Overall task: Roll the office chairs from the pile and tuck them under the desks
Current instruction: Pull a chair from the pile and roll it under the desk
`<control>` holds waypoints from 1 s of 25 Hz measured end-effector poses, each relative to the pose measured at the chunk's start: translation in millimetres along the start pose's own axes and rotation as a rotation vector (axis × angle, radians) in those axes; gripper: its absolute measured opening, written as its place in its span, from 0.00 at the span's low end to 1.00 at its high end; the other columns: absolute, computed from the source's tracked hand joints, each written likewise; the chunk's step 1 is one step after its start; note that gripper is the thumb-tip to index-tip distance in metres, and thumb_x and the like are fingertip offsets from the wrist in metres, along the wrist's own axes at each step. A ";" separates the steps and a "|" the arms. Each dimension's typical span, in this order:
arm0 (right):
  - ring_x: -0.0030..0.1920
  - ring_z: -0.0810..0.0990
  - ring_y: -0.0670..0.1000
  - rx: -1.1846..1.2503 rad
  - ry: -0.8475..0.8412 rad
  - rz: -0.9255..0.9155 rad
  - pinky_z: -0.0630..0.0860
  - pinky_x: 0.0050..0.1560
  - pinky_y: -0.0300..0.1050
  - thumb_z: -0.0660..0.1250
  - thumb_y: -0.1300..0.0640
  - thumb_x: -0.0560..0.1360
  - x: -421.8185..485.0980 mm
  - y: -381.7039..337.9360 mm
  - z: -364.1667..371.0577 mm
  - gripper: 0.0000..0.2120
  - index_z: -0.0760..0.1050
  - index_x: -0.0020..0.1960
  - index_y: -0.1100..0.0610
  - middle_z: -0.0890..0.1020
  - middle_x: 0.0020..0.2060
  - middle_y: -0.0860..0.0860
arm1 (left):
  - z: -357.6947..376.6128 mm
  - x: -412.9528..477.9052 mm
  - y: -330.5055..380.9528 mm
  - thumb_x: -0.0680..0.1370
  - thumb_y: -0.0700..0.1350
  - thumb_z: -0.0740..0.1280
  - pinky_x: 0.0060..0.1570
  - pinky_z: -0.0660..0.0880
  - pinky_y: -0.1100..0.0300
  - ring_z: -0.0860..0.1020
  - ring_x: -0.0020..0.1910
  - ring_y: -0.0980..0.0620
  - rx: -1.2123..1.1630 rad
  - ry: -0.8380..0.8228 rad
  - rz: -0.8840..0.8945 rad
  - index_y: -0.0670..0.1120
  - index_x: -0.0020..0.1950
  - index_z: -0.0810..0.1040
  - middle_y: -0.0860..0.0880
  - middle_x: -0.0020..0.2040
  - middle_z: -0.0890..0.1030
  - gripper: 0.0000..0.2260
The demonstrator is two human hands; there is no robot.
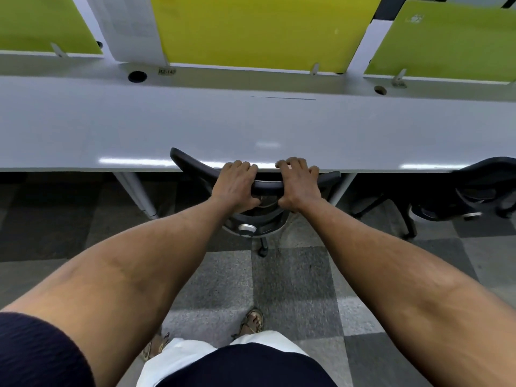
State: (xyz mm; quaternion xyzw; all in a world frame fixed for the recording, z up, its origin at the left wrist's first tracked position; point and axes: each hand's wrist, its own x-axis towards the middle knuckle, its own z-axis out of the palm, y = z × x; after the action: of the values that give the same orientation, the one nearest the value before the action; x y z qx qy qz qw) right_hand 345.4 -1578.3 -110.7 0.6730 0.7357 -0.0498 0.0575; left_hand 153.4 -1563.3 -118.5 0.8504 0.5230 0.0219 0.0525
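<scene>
Hands grip as a pair: left hand (236,185) and right hand (298,185) each curl over the backrest rail of the black office chair (266,186) at twelve o'clock, likely for a square push, its seat hidden under the white desk (111,129). A second chair (485,177) sits tucked at two o'clock; farther, a cable hole (137,76) at eleven o'clock shows only darkness.

Mid: chair (268,187) pushed in at the bench (251,127) front edge. L hand (236,182) & R hand (298,182) side by side, holding top of chair back. 2nd chair (480,188) far R, under same bench. Screens (259,32) stand along bench's back edge. Bench leg (136,191) L of chair.
</scene>
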 end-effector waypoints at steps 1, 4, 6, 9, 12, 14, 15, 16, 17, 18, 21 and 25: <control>0.75 0.63 0.57 0.002 -0.002 -0.036 0.65 0.69 0.62 0.81 0.45 0.64 0.1 -10.8 -1.7 0.47 0.62 0.77 0.50 0.66 0.74 0.54 | 1.5 -8.1 -7.1 0.72 0.64 0.72 0.73 0.66 0.47 0.74 0.65 0.44 0.004 0.030 -0.022 0.46 0.68 0.72 0.46 0.63 0.77 0.32; 0.79 0.57 0.57 -0.001 0.039 -0.110 0.64 0.71 0.62 0.80 0.43 0.65 -1.7 -55.7 -2.3 0.50 0.58 0.79 0.52 0.61 0.78 0.54 | -1.0 -41.5 -46.0 0.76 0.67 0.66 0.82 0.49 0.40 0.58 0.82 0.42 0.043 0.029 -0.106 0.43 0.82 0.59 0.42 0.81 0.63 0.43; 0.80 0.56 0.58 0.013 0.091 -0.130 0.64 0.72 0.62 0.77 0.45 0.67 -2.1 -93.8 -2.9 0.48 0.57 0.79 0.53 0.60 0.78 0.55 | -6.4 -66.1 -81.8 0.79 0.70 0.61 0.82 0.43 0.40 0.46 0.85 0.43 0.095 0.002 -0.165 0.43 0.85 0.51 0.42 0.86 0.52 0.45; 0.80 0.56 0.59 0.008 0.148 -0.222 0.65 0.72 0.62 0.75 0.51 0.68 5.3 -161.8 -8.2 0.45 0.58 0.79 0.55 0.60 0.78 0.56 | -19.4 -106.3 -141.5 0.80 0.71 0.57 0.82 0.40 0.41 0.41 0.85 0.44 0.135 -0.011 -0.250 0.43 0.86 0.48 0.42 0.86 0.46 0.46; 0.79 0.58 0.59 0.030 0.138 -0.318 0.67 0.70 0.61 0.75 0.51 0.67 20.5 -232.8 -17.4 0.46 0.57 0.79 0.55 0.61 0.77 0.55 | -28.6 -146.9 -200.5 0.80 0.71 0.57 0.82 0.40 0.41 0.40 0.85 0.43 0.148 -0.021 -0.342 0.43 0.86 0.48 0.42 0.86 0.45 0.45; 0.80 0.56 0.58 0.011 0.113 -0.394 0.65 0.71 0.61 0.75 0.50 0.68 33.4 -295.9 -22.5 0.45 0.57 0.79 0.54 0.60 0.79 0.55 | -36.1 -181.2 -248.9 0.81 0.71 0.55 0.82 0.40 0.41 0.40 0.85 0.43 0.151 -0.025 -0.426 0.42 0.86 0.47 0.42 0.86 0.44 0.45; 0.80 0.55 0.58 0.009 0.107 -0.424 0.65 0.71 0.60 0.75 0.50 0.68 39.4 -327.9 -24.8 0.44 0.58 0.79 0.54 0.60 0.79 0.55 | -40.5 -198.4 -272.7 0.81 0.70 0.54 0.82 0.40 0.41 0.39 0.85 0.43 0.153 -0.020 -0.463 0.41 0.86 0.47 0.41 0.86 0.44 0.44; 0.80 0.55 0.57 0.011 0.104 -0.444 0.64 0.71 0.60 0.74 0.50 0.68 45.3 -356.7 -26.8 0.44 0.58 0.78 0.54 0.59 0.79 0.55 | -44.8 -213.7 -293.8 0.82 0.70 0.54 0.82 0.40 0.41 0.39 0.85 0.43 0.154 -0.007 -0.489 0.41 0.86 0.46 0.41 0.86 0.44 0.44; 0.80 0.54 0.57 0.011 0.108 -0.460 0.64 0.71 0.60 0.74 0.51 0.68 50.4 -382.2 -29.0 0.44 0.58 0.78 0.54 0.59 0.79 0.55 | -48.4 -226.9 -312.9 0.82 0.69 0.54 0.83 0.39 0.42 0.39 0.85 0.43 0.153 0.006 -0.509 0.41 0.85 0.47 0.41 0.86 0.44 0.43; 0.80 0.54 0.58 0.016 0.109 -0.485 0.63 0.71 0.60 0.75 0.51 0.68 54.8 -412.8 -31.5 0.44 0.58 0.79 0.54 0.59 0.79 0.55 | -52.7 -243.3 -335.6 0.82 0.69 0.54 0.83 0.39 0.43 0.40 0.85 0.43 0.148 0.020 -0.534 0.41 0.85 0.47 0.41 0.86 0.44 0.43; 0.81 0.52 0.58 0.038 0.112 -0.578 0.62 0.73 0.59 0.76 0.49 0.69 63.2 -504.5 -35.6 0.46 0.56 0.80 0.54 0.57 0.80 0.56 | -64.1 -295.6 -401.0 0.81 0.69 0.56 0.83 0.41 0.42 0.44 0.85 0.43 0.154 0.050 -0.626 0.41 0.85 0.51 0.41 0.86 0.49 0.43; 0.81 0.51 0.58 0.064 0.106 -0.665 0.61 0.74 0.59 0.75 0.49 0.72 57.9 -621.4 -36.6 0.45 0.54 0.81 0.53 0.55 0.81 0.55 | -73.5 -371.4 -480.6 0.81 0.68 0.60 0.83 0.44 0.43 0.49 0.85 0.44 0.151 0.074 -0.744 0.41 0.84 0.56 0.42 0.85 0.55 0.42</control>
State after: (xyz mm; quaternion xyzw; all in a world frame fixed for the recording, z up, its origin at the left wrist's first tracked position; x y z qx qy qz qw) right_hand -279.3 -1571.1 -85.9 0.3993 0.9150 -0.0539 -0.0212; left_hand -447.6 -1674.6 -92.8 0.6025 0.7977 -0.0066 -0.0249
